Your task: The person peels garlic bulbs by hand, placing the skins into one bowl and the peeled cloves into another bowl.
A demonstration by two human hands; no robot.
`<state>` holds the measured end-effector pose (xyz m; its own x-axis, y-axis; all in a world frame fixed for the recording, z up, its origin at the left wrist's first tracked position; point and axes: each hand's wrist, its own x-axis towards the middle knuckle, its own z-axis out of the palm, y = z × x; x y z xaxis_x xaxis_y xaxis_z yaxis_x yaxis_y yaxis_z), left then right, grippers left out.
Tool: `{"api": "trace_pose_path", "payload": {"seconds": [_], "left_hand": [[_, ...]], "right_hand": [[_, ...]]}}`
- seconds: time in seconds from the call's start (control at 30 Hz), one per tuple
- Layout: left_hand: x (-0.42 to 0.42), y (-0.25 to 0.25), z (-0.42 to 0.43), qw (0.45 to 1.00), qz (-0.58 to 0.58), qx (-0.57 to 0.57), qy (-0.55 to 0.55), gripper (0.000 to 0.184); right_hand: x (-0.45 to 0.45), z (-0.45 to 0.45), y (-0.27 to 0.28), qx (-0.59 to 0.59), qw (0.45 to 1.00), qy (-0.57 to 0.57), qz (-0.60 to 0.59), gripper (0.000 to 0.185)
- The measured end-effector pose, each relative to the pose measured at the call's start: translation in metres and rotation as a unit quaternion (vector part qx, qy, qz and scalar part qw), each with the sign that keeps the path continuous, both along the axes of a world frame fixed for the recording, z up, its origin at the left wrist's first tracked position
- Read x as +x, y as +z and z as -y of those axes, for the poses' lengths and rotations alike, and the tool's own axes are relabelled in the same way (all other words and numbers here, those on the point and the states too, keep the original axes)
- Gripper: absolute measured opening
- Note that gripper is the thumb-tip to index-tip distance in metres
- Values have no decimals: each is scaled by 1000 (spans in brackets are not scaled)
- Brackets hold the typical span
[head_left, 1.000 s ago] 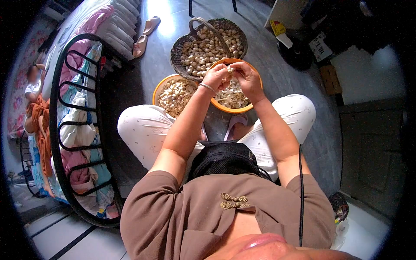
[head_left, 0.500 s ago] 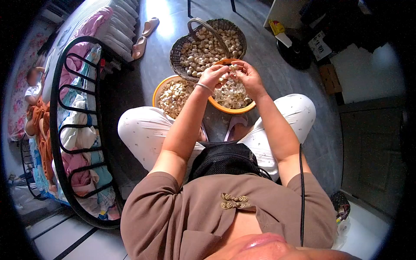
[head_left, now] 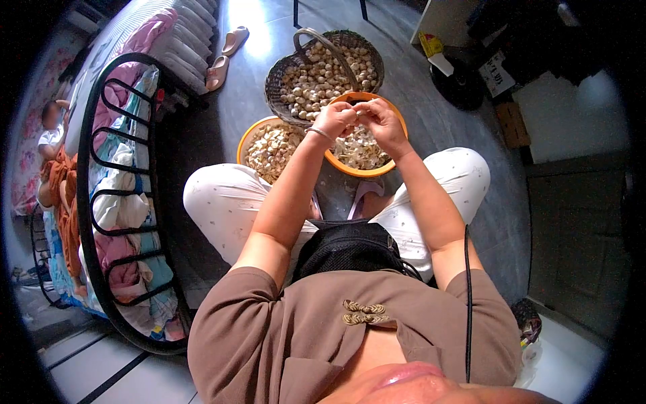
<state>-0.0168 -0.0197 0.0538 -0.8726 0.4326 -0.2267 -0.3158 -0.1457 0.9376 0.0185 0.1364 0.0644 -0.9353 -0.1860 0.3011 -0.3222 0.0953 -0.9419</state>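
Observation:
Over an orange-rimmed bowl [head_left: 363,172] of pale, papery pieces, my two hands meet at the fingertips. My left hand [head_left: 334,120] is closed, with a bracelet at its wrist. Pinched fingers also show on my right hand [head_left: 381,126]. A small pale piece is between the fingertips; the fingers mostly hide it. Behind the hands stands a dark wicker basket [head_left: 274,84] with an arched handle, holding many round, pale bulbs that look like garlic. A second orange-rimmed bowl [head_left: 241,145], at the left, holds pale cloves.
At the left is a black metal bed frame [head_left: 86,175] with bedding; a person [head_left: 52,131] is on the bed. Pale slippers [head_left: 217,73] lie on the grey floor. A cardboard box [head_left: 513,126] and a dark round object [head_left: 459,87] are at the right.
The hands have shifted slightly, and their fingertips are closer together. The pale piece between them is now more hidden.

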Motion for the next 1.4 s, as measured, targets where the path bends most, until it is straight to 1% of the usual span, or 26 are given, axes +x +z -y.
{"api": "trace_pose_path", "payload": {"seconds": [0.1, 0.17, 0.3, 0.33, 0.37, 0.4, 0.47, 0.5, 0.53, 0.6, 0.63, 0.7, 0.73, 0.8, 0.83, 0.87, 0.93, 0.97, 1.0, 1.07, 1.13, 1.17, 1.2, 1.33, 1.4], "left_hand": [[1, 1, -2, 1000, 8, -2, 2, 10], [3, 3, -3, 1000, 18, 3, 8, 9], [5, 2, -6, 1000, 20, 4, 17, 8], [5, 2, -6, 1000, 18, 7, 14, 8], [6, 1, -6, 999, 12, -24, 18, 11], [6, 2, -6, 999, 11, -23, 19, 11], [6, 2, -5, 998, 44, 46, 8, 17], [5, -1, -5, 999, 40, 28, 1, 21], [5, -3, -5, 999, 41, 27, 1, 21], [5, -7, -6, 992, 81, 101, 4, 24], [5, -8, -5, 992, 82, 101, 3, 24], [6, -7, -2, 979, 87, 181, -25, 28], [6, -5, -3, 979, 88, 180, -26, 28], [5, -1, -6, 972, 159, 173, -6, 30], [4, -5, -6, 969, 157, 193, -19, 29], [4, -6, -5, 968, 158, 192, -20, 29], [4, -3, -4, 963, 170, 206, -40, 29], [5, -2, -6, 970, 169, 173, -24, 29], [4, -4, -8, 970, 169, 173, -24, 29], [3, -8, -10, 990, 123, 69, 10, 28], [7, 5, -10, 990, 126, 57, 19, 30], [9, 12, -7, 995, 96, -1, -11, 31], [9, 15, -5, 995, 67, -59, -41, 32], [7, 5, -5, 996, 28, -71, -46, 32], [8, 3, -4, 997, 34, -55, -44, 32]], "right_hand": [[1, 0, 1, 22, 999, -22, -25, 17], [4, 0, 4, 41, 998, -46, -2, 17], [1, 0, -1, 26, 998, -50, 25, 18], [0, 0, 0, -35, 995, -58, 68, 17], [-1, 0, 0, -95, 987, -66, 112, 17], [-1, 0, 3, -95, 987, -65, 111, 17], [3, -1, 8, 74, 992, -97, -5, 18], [2, 0, 7, 74, 993, -93, -11, 20], [1, -1, 6, 73, 993, -93, -10, 20], [0, -2, 3, 70, 993, -95, 6, 20], [-1, -3, 2, 70, 993, -96, 7, 20], [-3, -3, 1, 24, 996, -78, 42, 22], [-2, -3, 3, 24, 996, -79, 43, 22], [-1, -3, 5, -75, 983, -96, 139, 25], [-2, -5, 4, -101, 978, -83, 160, 27], [-4, -6, 2, -101, 978, -85, 162, 27], [-8, -8, -7, -44, 991, -81, 92, 25], [-8, -7, -12, -44, 991, -82, 93, 25], [-7, -5, -13, -29, 992, -82, 90, 21], [-4, -4, -14, -15, 993, -83, 88, 18], [1, -4, -1, 110, 989, -77, 64, 13], [1, -5, -1, 174, 981, -79, 2, 10], [1, -5, -3, 175, 981, -79, 2, 10], [-1, -6, -8, 167, 984, -65, 6, 9], [-1, -7, -7, 157, 986, -61, 11, 9]]}}
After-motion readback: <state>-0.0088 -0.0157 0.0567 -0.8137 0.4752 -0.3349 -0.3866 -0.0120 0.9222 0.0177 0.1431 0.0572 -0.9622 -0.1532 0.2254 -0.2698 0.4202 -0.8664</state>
